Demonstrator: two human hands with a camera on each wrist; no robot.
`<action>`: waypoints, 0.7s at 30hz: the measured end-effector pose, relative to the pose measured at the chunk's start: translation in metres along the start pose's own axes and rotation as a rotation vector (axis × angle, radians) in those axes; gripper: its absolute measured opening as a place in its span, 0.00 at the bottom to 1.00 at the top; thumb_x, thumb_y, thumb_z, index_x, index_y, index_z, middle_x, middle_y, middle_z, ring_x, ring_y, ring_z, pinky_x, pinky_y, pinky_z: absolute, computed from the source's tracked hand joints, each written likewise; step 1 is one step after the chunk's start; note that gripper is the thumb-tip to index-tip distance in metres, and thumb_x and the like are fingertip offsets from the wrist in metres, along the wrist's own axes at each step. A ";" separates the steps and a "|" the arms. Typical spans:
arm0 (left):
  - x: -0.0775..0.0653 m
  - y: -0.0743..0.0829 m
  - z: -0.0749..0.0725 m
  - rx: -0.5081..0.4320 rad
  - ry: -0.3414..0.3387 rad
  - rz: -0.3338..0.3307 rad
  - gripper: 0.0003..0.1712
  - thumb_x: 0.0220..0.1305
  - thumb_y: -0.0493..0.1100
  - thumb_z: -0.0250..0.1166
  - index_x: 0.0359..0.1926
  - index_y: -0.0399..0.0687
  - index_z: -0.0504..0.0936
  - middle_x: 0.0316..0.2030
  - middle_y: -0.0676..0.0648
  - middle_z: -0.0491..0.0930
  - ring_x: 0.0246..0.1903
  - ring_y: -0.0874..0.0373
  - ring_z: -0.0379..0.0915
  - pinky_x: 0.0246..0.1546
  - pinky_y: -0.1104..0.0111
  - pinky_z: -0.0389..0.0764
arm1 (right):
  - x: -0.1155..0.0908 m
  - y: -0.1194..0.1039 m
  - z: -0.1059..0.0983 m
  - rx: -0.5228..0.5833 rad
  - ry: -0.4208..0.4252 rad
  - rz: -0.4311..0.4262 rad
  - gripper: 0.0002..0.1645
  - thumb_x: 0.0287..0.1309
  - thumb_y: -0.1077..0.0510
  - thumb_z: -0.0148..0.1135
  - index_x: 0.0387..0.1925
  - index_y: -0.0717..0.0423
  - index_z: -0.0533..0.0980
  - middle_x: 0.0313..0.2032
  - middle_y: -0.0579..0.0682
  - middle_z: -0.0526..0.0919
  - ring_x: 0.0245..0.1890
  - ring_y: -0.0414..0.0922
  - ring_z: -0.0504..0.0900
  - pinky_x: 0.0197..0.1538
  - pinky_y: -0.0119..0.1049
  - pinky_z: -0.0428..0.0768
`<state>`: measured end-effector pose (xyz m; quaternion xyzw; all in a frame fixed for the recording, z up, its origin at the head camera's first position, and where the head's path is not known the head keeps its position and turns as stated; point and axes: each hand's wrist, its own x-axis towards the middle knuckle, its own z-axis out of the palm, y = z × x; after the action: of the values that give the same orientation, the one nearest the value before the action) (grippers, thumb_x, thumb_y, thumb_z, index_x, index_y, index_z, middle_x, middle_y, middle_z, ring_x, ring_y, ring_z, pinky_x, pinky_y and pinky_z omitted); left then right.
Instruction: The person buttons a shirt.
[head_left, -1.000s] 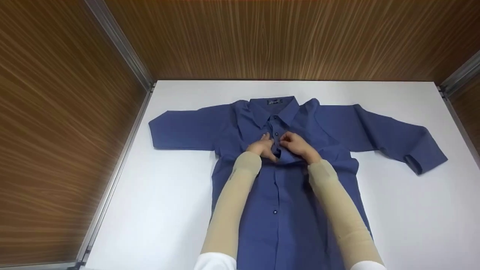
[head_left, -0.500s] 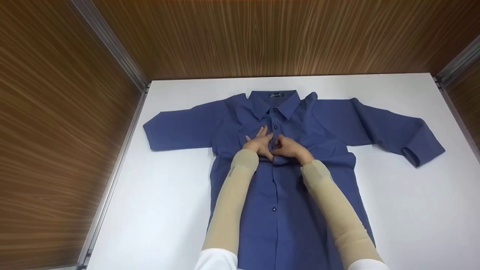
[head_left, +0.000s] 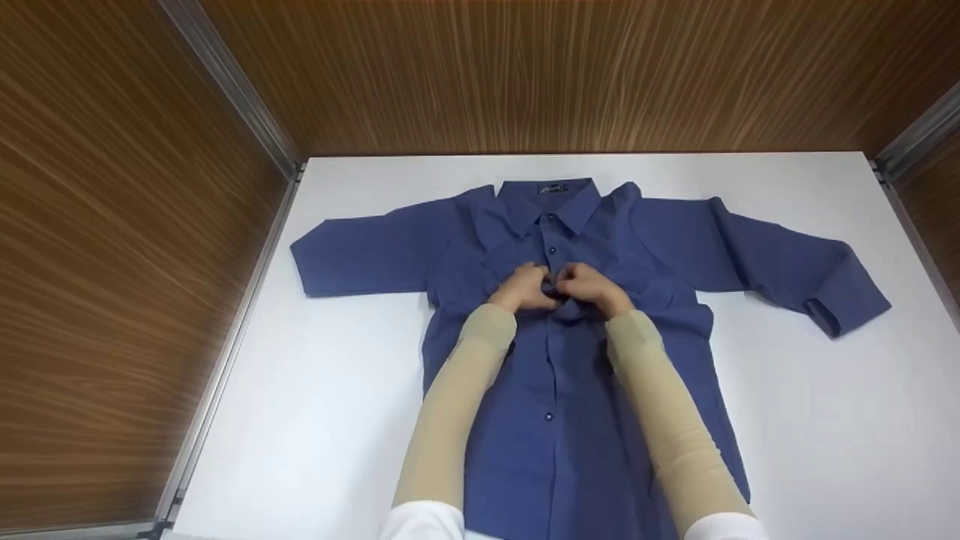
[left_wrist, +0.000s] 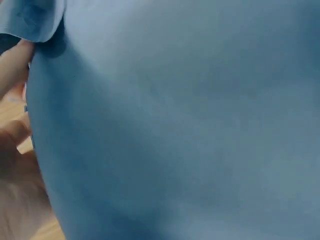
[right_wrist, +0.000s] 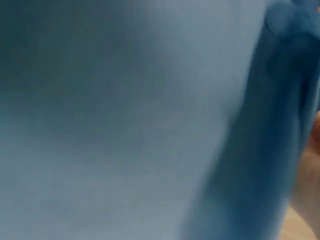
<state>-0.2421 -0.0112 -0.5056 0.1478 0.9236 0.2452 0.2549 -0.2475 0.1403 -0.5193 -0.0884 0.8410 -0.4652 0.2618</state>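
Note:
A dark blue button-up shirt (head_left: 510, 420) lies front up, its collar (head_left: 577, 214) at the far end and sleeves spread sideways. At chest height, my left hand (head_left: 523, 287) grips the left edge of the front placket with curled fingers. Facing it, my right hand (head_left: 589, 286) pinches the opposite edge between thumb and fingers. The cloth is lifted, with a small dark gap between the hands. One button (head_left: 553, 250) shows above them and another button (head_left: 549, 416) lower down. Both wrist views are mostly filled by blurred cloth, which hides the fingertips.
The shirt rests on a white table (head_left: 337, 420). Wood-grain panels (head_left: 480, 82) rise behind it and on the left, with metal rails (head_left: 225, 390) along the edge. The right sleeve (head_left: 795, 262) is bent, its cuff folded toward me.
My left hand's fingers, spread flat half a second ago, are now curled in at the placket. The right hand went down the placket, then back up slightly, and the cloth gap shows again.

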 end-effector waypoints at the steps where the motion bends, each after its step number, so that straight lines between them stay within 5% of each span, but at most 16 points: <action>1: 0.004 -0.003 0.000 -0.023 -0.004 0.024 0.19 0.53 0.49 0.63 0.46 0.47 0.75 0.47 0.46 0.70 0.51 0.53 0.63 0.52 0.64 0.63 | -0.001 0.002 -0.003 0.061 -0.005 0.000 0.04 0.52 0.64 0.49 0.29 0.62 0.68 0.25 0.49 0.68 0.25 0.43 0.66 0.31 0.31 0.65; 5: 0.028 -0.016 0.007 -0.083 0.018 0.070 0.08 0.60 0.44 0.56 0.33 0.46 0.79 0.41 0.48 0.76 0.55 0.55 0.61 0.59 0.71 0.50 | -0.004 0.007 -0.009 0.199 -0.001 0.003 0.06 0.57 0.64 0.45 0.31 0.64 0.68 0.27 0.50 0.67 0.28 0.43 0.66 0.34 0.31 0.64; 9: 0.034 -0.010 0.015 -0.073 0.051 -0.079 0.10 0.59 0.47 0.58 0.25 0.48 0.78 0.54 0.48 0.67 0.61 0.52 0.52 0.56 0.48 0.51 | -0.005 0.009 -0.009 0.207 0.039 -0.011 0.07 0.58 0.64 0.44 0.31 0.65 0.68 0.28 0.50 0.67 0.28 0.43 0.66 0.34 0.30 0.64; 12: 0.018 0.008 0.014 -0.001 0.071 -0.216 0.07 0.56 0.45 0.62 0.30 0.47 0.79 0.60 0.46 0.56 0.60 0.48 0.49 0.49 0.36 0.51 | -0.004 0.010 -0.006 0.220 0.048 -0.008 0.08 0.59 0.65 0.43 0.32 0.67 0.67 0.29 0.50 0.67 0.29 0.44 0.66 0.34 0.30 0.64; 16: 0.002 0.021 0.021 0.102 0.153 -0.228 0.07 0.57 0.43 0.60 0.37 0.46 0.79 0.52 0.44 0.60 0.53 0.48 0.52 0.48 0.42 0.58 | -0.005 0.013 -0.005 0.238 0.040 0.007 0.08 0.60 0.66 0.41 0.34 0.69 0.67 0.30 0.51 0.67 0.31 0.45 0.66 0.35 0.30 0.64; 21: 0.005 0.024 0.033 0.143 0.241 -0.164 0.09 0.61 0.41 0.55 0.41 0.44 0.76 0.45 0.43 0.67 0.46 0.49 0.63 0.42 0.54 0.66 | -0.008 0.018 -0.005 0.295 0.031 -0.028 0.08 0.60 0.69 0.42 0.36 0.71 0.67 0.30 0.52 0.67 0.31 0.45 0.66 0.36 0.30 0.65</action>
<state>-0.2248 0.0233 -0.5194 0.0592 0.9716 0.1731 0.1501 -0.2421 0.1572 -0.5297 -0.0535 0.7662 -0.5885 0.2525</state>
